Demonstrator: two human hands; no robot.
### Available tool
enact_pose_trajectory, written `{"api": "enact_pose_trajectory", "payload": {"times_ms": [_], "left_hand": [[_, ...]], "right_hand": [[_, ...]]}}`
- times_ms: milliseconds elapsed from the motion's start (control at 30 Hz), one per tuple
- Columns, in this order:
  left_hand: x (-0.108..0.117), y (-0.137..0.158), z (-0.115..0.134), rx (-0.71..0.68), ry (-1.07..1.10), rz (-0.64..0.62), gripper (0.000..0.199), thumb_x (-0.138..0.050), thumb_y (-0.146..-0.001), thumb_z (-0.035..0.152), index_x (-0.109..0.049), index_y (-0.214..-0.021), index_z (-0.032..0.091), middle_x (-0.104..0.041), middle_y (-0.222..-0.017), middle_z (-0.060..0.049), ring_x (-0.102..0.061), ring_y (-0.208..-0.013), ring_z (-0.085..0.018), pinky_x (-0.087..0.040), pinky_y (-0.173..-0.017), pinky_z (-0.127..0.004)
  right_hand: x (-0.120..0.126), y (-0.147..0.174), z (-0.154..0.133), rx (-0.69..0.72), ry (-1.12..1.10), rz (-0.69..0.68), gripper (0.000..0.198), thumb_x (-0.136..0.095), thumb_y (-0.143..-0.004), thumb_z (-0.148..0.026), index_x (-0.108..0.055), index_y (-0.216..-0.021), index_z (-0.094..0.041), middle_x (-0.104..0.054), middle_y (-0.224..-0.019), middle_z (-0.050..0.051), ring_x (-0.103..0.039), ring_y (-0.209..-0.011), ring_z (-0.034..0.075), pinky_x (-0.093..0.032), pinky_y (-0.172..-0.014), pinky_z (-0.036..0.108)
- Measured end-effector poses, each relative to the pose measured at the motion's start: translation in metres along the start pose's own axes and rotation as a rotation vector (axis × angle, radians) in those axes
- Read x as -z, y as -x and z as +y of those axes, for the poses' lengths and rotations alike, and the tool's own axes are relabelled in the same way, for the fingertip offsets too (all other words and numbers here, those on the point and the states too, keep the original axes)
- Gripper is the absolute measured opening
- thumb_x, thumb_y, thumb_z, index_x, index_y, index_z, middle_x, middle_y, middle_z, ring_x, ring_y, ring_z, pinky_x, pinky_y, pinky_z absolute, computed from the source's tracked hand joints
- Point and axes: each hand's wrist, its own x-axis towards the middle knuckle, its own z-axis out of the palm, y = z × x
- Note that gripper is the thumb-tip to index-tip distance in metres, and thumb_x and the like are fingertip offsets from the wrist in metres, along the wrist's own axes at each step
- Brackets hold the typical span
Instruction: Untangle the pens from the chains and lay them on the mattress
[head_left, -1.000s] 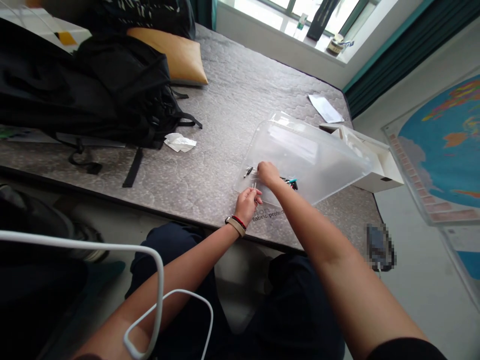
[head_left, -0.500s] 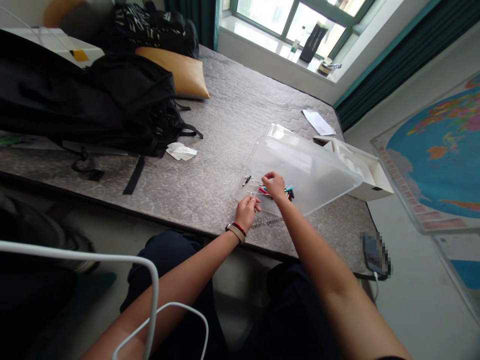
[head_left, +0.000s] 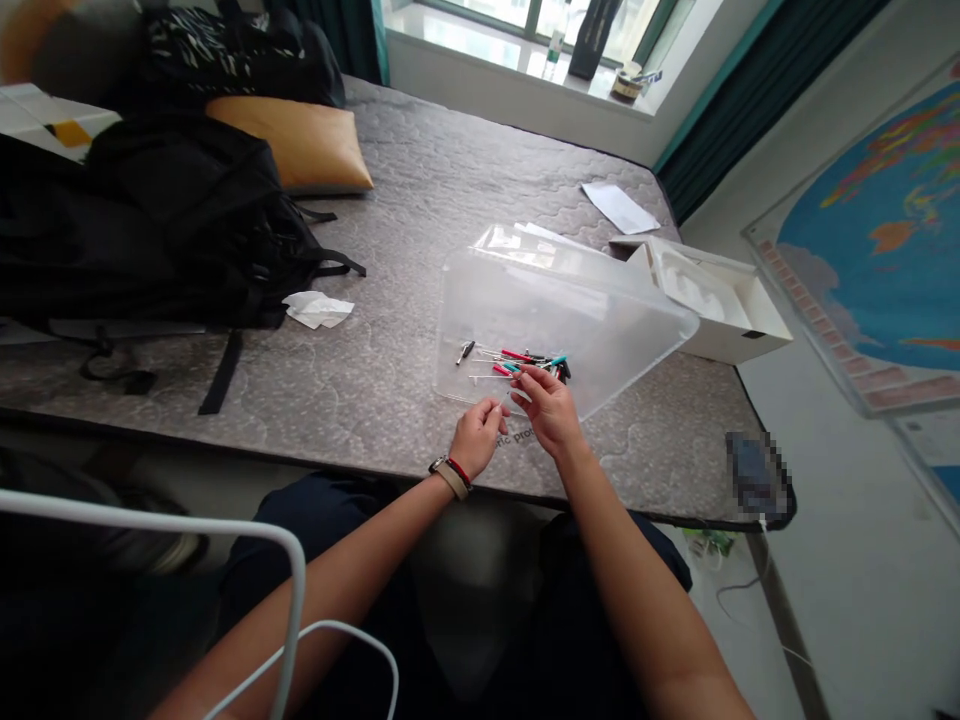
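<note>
My left hand (head_left: 478, 436) is closed in a pinch just in front of the near edge of a translucent plastic bin (head_left: 600, 345). Beside it, my right hand (head_left: 551, 412) is also closed, thumb and fingertips together over that edge. The fingertips of both hands almost meet around something thin and pale, too small to make out. Inside the bin lie slim pen-like pieces with red, teal and black parts (head_left: 516, 355) and thin pale rods. A short black piece (head_left: 466, 351) with a metallic end lies apart at their left.
The bin rests on a grey quilted mattress (head_left: 390, 270). To its right is an open white box (head_left: 739, 335); a blurred-out phone (head_left: 756, 475) lies near the corner. Crumpled tissue (head_left: 319, 309), a black backpack (head_left: 195, 220) and a tan cushion (head_left: 300, 140) are at left. A white cable (head_left: 150, 508) crosses the foreground.
My right hand has drawn back from over the pieces in the bin towards my left hand, and their fingertips now come together. The view has shifted slightly.
</note>
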Motion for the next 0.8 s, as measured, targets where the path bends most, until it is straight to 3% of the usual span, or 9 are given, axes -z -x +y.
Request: {"api": "enact_pose_trajectory", "payload": {"times_ms": [367, 800], "left_hand": [[-0.001, -0.005, -0.009, -0.050, -0.154, -0.026, 0.028, -0.041, -0.093, 0.032, -0.061, -0.079, 0.017, -0.061, -0.066, 0.001, -0.055, -0.063, -0.012, -0.041, -0.064, -0.023], [0.004, -0.001, -0.008, -0.050, -0.155, -0.039, 0.026, -0.043, -0.093, 0.031, -0.060, -0.077, 0.018, -0.062, -0.067, 0.001, -0.056, -0.065, -0.013, -0.041, -0.065, -0.023]], "right_hand": [[0.007, 0.003, 0.008, -0.057, -0.022, -0.082, 0.032, -0.080, -0.068, -0.037, -0.072, -0.093, -0.019, -0.072, -0.093, 0.005, -0.067, -0.089, 0.018, -0.056, -0.078, 0.032], [-0.002, 0.009, 0.011, -0.037, 0.020, -0.069, 0.032, -0.080, -0.068, -0.036, -0.069, -0.091, -0.017, -0.071, -0.087, 0.004, -0.066, -0.081, 0.017, -0.056, -0.076, 0.033]]}}
